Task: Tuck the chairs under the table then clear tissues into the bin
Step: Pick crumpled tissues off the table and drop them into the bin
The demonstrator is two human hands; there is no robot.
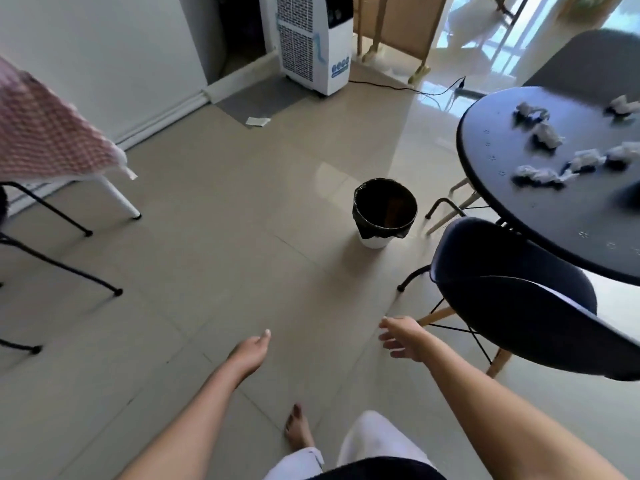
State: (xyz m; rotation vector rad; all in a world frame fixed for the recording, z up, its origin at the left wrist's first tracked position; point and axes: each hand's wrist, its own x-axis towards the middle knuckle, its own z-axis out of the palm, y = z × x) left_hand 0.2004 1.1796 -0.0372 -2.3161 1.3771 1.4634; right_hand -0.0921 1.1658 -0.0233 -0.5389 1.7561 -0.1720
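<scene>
A round dark table (502,209) stands at the right, with several crumpled white tissues (535,174) scattered on its top. A dark shell chair (512,299) on wooden legs sits at the table's near edge, its seat partly under the top. A second grey chair (588,60) stands at the far side. The bin (384,213), lined with a black bag, stands on the floor left of the table. My left hand (251,351) hangs open over the floor. My right hand (401,337) is open too, just left of the near chair and not touching it.
A table with a pink checked cloth (45,133) and black metal chair legs (69,268) fill the left side. A white air cooler (315,43) stands at the back wall, its cable (398,86) trailing across the floor. My bare foot (298,427) is on the tiles.
</scene>
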